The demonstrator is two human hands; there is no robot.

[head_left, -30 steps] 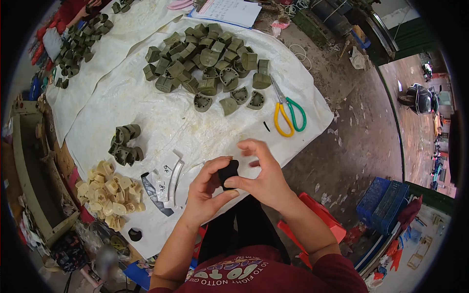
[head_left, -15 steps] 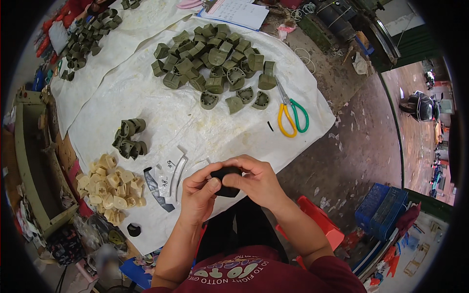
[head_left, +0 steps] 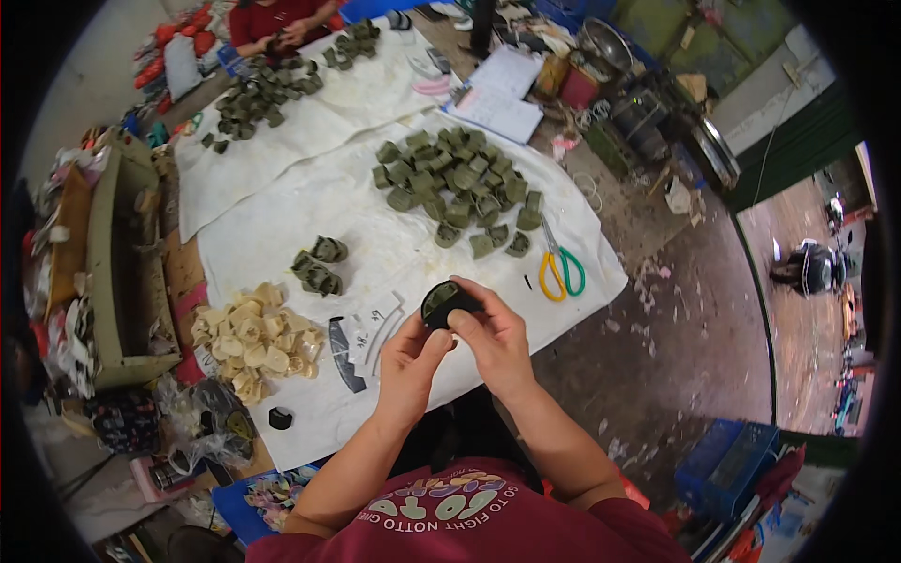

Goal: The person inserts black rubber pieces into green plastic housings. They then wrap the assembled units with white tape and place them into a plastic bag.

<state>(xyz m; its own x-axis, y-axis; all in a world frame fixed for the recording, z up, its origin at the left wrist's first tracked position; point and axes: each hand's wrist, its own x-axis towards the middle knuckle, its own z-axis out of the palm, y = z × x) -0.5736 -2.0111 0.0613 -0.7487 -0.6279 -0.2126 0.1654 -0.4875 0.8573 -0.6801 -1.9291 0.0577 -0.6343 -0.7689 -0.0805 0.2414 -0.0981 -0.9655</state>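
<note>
Both my hands grip one block shoe heel, its olive-green end rimmed by a black covering. My left hand holds its lower left side, thumb pressed near the bottom. My right hand wraps the right side, its thumb lying across the black covering. Beyond my hands lies a large pile of olive-green heels. A smaller green group sits to the left, above a heap of cream-coloured heels. Curved white pattern pieces and a dark curved strip lie beside my left hand.
Scissors with yellow and green handles lie near the table's right edge. One black heel stands at the near left corner. Across the white-covered table a co-worker in red handles something near another green pile. Papers lie far back.
My view has tilted up, bringing the co-worker more into sight. Between my fingers the heel has turned, so its green end now shows. Both hands keep their hold.
</note>
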